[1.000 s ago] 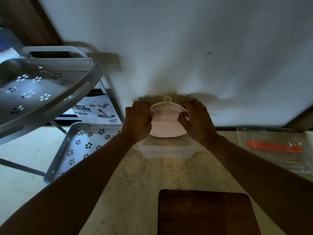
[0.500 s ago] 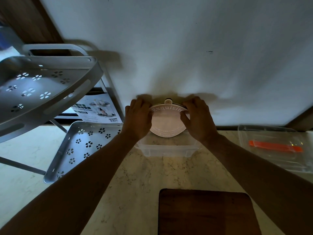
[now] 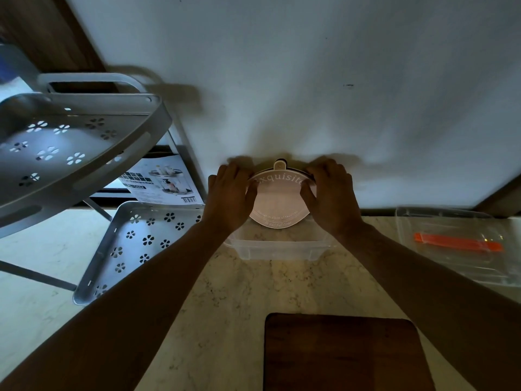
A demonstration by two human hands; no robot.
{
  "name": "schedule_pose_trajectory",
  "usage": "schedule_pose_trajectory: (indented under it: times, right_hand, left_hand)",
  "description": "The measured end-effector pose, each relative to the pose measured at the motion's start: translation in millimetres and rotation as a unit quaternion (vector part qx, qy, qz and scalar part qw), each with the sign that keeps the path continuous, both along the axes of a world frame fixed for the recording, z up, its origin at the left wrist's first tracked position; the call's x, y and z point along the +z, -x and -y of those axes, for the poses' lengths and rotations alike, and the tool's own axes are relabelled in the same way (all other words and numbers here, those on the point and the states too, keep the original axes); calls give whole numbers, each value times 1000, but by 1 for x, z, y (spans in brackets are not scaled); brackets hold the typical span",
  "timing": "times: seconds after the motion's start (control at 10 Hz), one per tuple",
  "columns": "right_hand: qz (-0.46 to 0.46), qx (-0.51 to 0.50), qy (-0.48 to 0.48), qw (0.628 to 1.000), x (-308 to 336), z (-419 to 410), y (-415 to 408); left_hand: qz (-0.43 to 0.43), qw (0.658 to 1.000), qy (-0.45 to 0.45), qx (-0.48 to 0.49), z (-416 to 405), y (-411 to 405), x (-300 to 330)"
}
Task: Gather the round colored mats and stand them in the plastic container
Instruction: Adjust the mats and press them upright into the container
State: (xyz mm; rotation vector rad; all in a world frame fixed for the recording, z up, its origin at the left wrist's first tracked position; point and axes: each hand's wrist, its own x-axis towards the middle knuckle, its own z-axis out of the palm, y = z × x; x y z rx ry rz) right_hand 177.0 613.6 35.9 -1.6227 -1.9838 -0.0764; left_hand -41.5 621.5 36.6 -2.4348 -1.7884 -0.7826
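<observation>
A stack of round mats [image 3: 279, 201] stands upright on edge inside a clear plastic container [image 3: 277, 248] against the white wall. The front mat is pink with the word "Exquisite" and a small hanging tab on top; darker mats show only as thin edges behind it. My left hand [image 3: 231, 196] grips the stack's left edge and my right hand [image 3: 329, 193] grips its right edge. The mats' lower edge sits inside the container, behind its front wall.
A grey perforated two-tier rack [image 3: 76, 142] with its lower tray [image 3: 135, 244] stands at the left, a printed box [image 3: 160, 182] behind it. A clear lid with an orange clip [image 3: 456, 245] lies at the right. A dark wooden board [image 3: 344, 354] lies near me.
Both hands stay on the mats. The stack has shifted very slightly; otherwise little has moved.
</observation>
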Motion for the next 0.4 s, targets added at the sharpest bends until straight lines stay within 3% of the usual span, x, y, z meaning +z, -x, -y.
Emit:
schedule_pose_trajectory:
  times: [0.4]
  right_hand:
    - [26, 21, 82, 996, 14, 5, -7]
  left_hand:
    - [-5, 999, 45, -12, 5, 0, 15]
